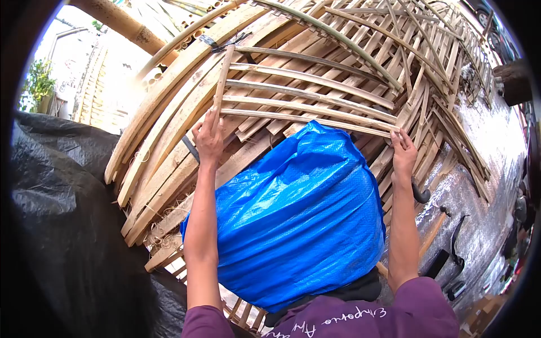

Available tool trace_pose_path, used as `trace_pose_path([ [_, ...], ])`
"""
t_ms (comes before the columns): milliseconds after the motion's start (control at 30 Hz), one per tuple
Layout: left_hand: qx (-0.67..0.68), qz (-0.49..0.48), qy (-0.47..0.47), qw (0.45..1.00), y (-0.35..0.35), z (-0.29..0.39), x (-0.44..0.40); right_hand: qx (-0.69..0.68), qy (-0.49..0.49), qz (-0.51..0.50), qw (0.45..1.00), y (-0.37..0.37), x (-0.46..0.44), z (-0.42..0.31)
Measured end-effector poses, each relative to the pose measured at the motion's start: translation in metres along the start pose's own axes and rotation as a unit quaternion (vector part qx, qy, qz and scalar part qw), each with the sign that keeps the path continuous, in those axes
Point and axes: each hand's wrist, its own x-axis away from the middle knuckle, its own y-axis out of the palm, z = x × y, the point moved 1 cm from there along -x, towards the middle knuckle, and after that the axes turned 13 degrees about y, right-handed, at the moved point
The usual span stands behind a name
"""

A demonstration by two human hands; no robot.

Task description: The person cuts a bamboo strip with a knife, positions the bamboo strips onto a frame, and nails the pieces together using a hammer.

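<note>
A frame of thin wooden slats (307, 79) lies over the stacked timber, with one crosspiece (224, 76) joining the slats at its left end. My left hand (209, 135) is closed round the lower end of that crosspiece. My right hand (403, 149) pinches the right end of the lowest slat (315, 120). Between my forearms, a blue plastic sheet (298, 214) covers my lap and front, its top edge just below the lowest slat.
Long wooden planks (169, 141) are stacked beneath and behind the frame. More slatted frames (434, 50) pile up at the upper right. Black sheeting (62, 225) hangs at the left. Tools with dark handles (437, 263) lie on the silvery ground (484, 225) at the right.
</note>
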Motion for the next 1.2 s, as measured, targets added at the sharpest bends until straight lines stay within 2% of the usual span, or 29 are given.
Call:
trace_pose_path([
  [100, 0.034, -0.005, -0.093, 0.995, 0.002, -0.007, 0.001, -0.002, -0.002, 0.002, 1.0, 0.0, 0.002, -0.006],
  [233, 0.036, -0.032, -0.11, 0.993, 0.001, -0.006, 0.002, -0.017, 0.02, -0.002, 1.0, -0.004, -0.002, 0.002],
  [400, 0.03, -0.042, -0.101, 0.994, 0.002, -0.013, 0.002, -0.035, 0.021, 0.001, 0.999, -0.002, -0.003, 0.009],
  [567, 0.059, -0.058, -0.15, 0.985, -0.005, 0.003, -0.006, -0.063, 0.024, 0.0, 0.998, -0.002, 0.001, 0.004],
  [833, 0.098, -0.022, -0.123, 0.987, 0.003, -0.009, -0.004, -0.06, 0.04, -0.015, 0.997, -0.007, -0.005, 0.012],
  [1100, 0.1, -0.037, -0.15, 0.983, 0.004, -0.012, -0.005, -0.071, 0.045, -0.024, 0.996, -0.008, -0.005, 0.011],
  [1200, 0.146, -0.025, -0.151, 0.977, 0.005, -0.012, -0.007, -0.069, 0.042, -0.033, 0.996, -0.008, -0.004, 0.011],
])
